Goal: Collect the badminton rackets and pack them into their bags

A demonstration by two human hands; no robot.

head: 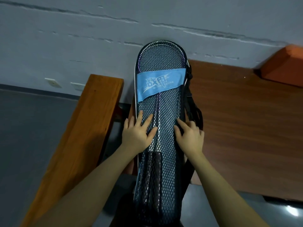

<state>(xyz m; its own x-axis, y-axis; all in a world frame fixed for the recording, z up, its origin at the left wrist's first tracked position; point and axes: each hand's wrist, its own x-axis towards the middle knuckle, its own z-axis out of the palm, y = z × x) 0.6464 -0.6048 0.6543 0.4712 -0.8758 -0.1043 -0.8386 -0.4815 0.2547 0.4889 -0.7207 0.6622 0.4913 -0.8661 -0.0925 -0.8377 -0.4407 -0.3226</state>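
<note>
Handles: nearest the camera, the black wrapped racket grips point(153, 163) sit side by side inside the long black mesh racket bag point(161, 115) — they show plainly through the netting at the bag's lower end.
Left hand: the left hand point(137, 134) lies flat on the mesh, left of centre, fingers spread and stretched out, thumb angled in toward the shafts; it presses on the bag and closes around nothing.
Right hand: the right hand point(190, 136) rests on the bag's right edge, fingers bent and bunched on the mesh and trim — whether it pinches the fabric, I cannot tell.
Shafts: thin racket shafts point(157, 110) run up the middle between the two hands.
Label: a light blue fabric band with white printed lettering point(159, 84) crosses the bag above the hands.
Racket heads: the oval racket frames point(161, 59) fill the rounded top of the bag, which reaches up against the wall.
Strap: a black carrying strap with a cord toggle point(192, 105) hangs along the bag's right side, just beyond the right fingertips.
Left of bag: an orange-brown wooden bench beam point(85, 122) runs diagonally, close beside the left forearm.
Right of bag: a dark reddish wooden tabletop point(246, 120) lies under the bag's right side.
Far right: an orange padded block point(283, 66) sits at the table's back corner.
Behind: a grey-white cracked wall point(98, 38).
</note>
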